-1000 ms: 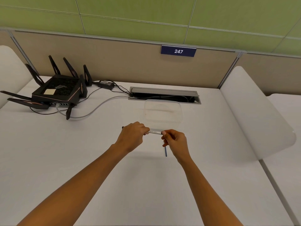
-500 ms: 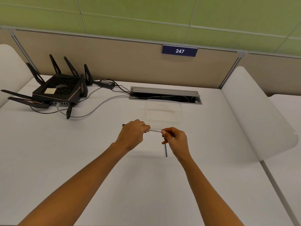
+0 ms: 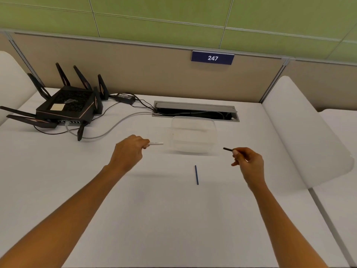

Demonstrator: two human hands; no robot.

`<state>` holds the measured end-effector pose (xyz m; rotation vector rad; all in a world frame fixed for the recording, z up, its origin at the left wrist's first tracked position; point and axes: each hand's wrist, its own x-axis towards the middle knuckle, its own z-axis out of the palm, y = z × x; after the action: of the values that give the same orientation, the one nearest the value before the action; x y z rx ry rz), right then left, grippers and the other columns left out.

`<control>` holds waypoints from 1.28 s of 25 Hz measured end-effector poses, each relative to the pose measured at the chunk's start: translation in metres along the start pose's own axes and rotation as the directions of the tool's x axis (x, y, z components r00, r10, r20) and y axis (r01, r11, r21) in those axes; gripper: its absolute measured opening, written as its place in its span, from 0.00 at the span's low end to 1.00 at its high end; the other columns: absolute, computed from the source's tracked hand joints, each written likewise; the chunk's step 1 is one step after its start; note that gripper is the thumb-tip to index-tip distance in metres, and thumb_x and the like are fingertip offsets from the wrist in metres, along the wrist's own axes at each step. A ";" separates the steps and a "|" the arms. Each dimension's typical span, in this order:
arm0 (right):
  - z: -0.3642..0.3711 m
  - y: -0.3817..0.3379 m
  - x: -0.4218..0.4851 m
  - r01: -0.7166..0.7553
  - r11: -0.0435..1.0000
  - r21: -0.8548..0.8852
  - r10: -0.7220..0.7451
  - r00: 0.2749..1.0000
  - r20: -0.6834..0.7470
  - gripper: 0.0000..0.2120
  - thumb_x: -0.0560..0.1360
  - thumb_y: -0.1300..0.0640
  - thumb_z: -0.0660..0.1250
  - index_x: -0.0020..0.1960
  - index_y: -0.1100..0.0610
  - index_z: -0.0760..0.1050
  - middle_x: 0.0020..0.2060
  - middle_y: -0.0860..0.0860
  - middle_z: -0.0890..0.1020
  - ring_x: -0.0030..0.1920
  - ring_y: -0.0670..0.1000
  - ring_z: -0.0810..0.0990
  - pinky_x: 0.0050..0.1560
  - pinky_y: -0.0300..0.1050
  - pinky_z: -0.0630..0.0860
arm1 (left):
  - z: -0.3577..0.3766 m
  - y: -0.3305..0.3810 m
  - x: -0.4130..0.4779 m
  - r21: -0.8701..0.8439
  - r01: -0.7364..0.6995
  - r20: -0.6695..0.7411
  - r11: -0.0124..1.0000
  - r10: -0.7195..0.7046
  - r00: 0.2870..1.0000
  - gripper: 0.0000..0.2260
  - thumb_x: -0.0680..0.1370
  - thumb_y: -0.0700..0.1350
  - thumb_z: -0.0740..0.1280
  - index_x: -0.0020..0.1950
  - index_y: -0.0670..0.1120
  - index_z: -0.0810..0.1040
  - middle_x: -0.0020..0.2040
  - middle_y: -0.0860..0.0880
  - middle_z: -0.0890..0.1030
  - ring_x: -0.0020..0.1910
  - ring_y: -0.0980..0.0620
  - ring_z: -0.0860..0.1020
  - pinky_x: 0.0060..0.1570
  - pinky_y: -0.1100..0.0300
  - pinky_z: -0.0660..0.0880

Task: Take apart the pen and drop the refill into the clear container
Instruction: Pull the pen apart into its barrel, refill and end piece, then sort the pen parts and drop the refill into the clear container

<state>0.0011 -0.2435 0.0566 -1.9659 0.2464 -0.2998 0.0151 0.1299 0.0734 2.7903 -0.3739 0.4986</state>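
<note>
The pen is separated into two parts. The white barrel [image 3: 156,143] projects from the left hand [image 3: 129,150], which is closed around its rear end and holds it roughly level above the table [image 3: 173,219], pointing toward the clear container [image 3: 193,134]. A thin dark piece [image 3: 228,149], judged to be the refill or the tip section that carries it, is pinched between thumb and fingertips of the right hand [image 3: 248,163]; only its short free end shows, aimed up and left toward the container. Both hands are well apart, one on each side of the container, which stands open-topped on the table just in front of the cable slot [image 3: 196,111]. A separate thin blue rod [image 3: 196,174] lies flat on the table near the right hand, touching neither hand; whether it is another refill cannot be told. A black router [image 3: 67,109] with its cables sits at the far left, clear of the work area. Hazards from this point: the container is transparent with faint rims, so a release made short of its near wall would leave the piece on the table; the piece is slim and gripped near one end, so a loose pinch could let it pivot and slip out early; the container looks light, so a knock from either hand could shift or tip it.
</note>
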 end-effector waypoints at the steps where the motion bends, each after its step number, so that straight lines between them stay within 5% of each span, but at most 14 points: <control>1: -0.002 0.005 -0.001 -0.023 1.000 -0.001 0.023 1.000 0.005 0.04 0.76 0.58 0.70 0.48 0.57 0.83 0.36 0.53 0.84 0.30 0.50 0.83 0.38 0.48 0.81 | -0.002 0.000 0.002 -0.003 -0.007 0.009 1.000 0.007 1.000 0.10 0.69 0.29 0.70 0.40 0.45 0.83 0.33 0.48 0.82 0.33 0.46 0.78 0.26 0.63 0.68; 9: 0.036 0.068 -0.044 -0.366 0.930 0.010 0.366 0.928 -0.076 0.06 0.74 0.56 0.72 0.50 0.55 0.84 0.37 0.49 0.85 0.28 0.46 0.81 0.26 0.27 0.71 | 0.012 0.026 -0.001 0.011 -0.139 0.105 0.990 0.137 0.985 0.11 0.66 0.29 0.74 0.38 0.45 0.83 0.32 0.50 0.82 0.31 0.48 0.77 0.28 0.73 0.48; 14: 0.038 0.094 -0.063 -0.505 0.860 -0.075 0.494 0.860 -0.127 0.09 0.73 0.62 0.69 0.51 0.59 0.83 0.41 0.52 0.85 0.42 0.55 0.84 0.46 0.48 0.81 | 0.024 0.029 -0.010 0.022 -0.162 0.171 0.987 0.155 0.973 0.10 0.65 0.32 0.76 0.38 0.47 0.83 0.31 0.51 0.81 0.30 0.49 0.77 0.28 0.72 0.47; 18: 0.041 0.100 -0.074 -0.506 0.841 -0.190 0.486 0.862 -0.143 0.08 0.72 0.62 0.69 0.50 0.58 0.82 0.41 0.51 0.83 0.42 0.52 0.80 0.41 0.43 0.74 | 0.030 0.033 -0.014 0.038 -0.180 0.190 0.983 0.170 0.967 0.09 0.67 0.34 0.76 0.38 0.47 0.82 0.30 0.52 0.80 0.30 0.49 0.76 0.26 0.68 0.49; 24: 0.043 0.103 -0.079 -0.411 0.843 -0.349 0.401 0.910 -0.102 0.06 0.73 0.62 0.68 0.49 0.59 0.82 0.43 0.50 0.79 0.45 0.53 0.79 0.46 0.47 0.75 | 0.037 0.039 -0.015 0.038 -0.213 0.190 0.976 0.202 0.961 0.09 0.66 0.34 0.77 0.38 0.47 0.83 0.31 0.51 0.80 0.30 0.49 0.76 0.27 0.63 0.58; 29: 0.034 0.098 -0.075 -0.481 0.850 -0.216 0.462 0.876 -0.136 0.07 0.74 0.57 0.70 0.50 0.57 0.82 0.46 0.52 0.84 0.47 0.53 0.81 0.49 0.48 0.77 | 0.045 0.045 -0.018 0.028 -0.254 0.190 0.967 0.245 0.951 0.10 0.65 0.32 0.76 0.38 0.46 0.83 0.31 0.50 0.81 0.29 0.47 0.76 0.30 0.61 0.62; 32: 0.035 0.074 -0.066 -0.373 0.917 -0.140 0.369 0.928 -0.055 0.05 0.75 0.57 0.70 0.49 0.55 0.83 0.43 0.50 0.85 0.45 0.51 0.83 0.51 0.49 0.80 | 0.050 0.051 -0.020 0.017 -0.299 0.195 0.954 0.290 0.937 0.11 0.64 0.31 0.76 0.37 0.47 0.84 0.31 0.50 0.81 0.30 0.47 0.77 0.32 0.61 0.63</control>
<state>-0.0526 -0.2228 -0.0310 -2.0122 0.6684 -0.0605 -0.0035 0.0708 0.0331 2.8481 -0.8431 0.3039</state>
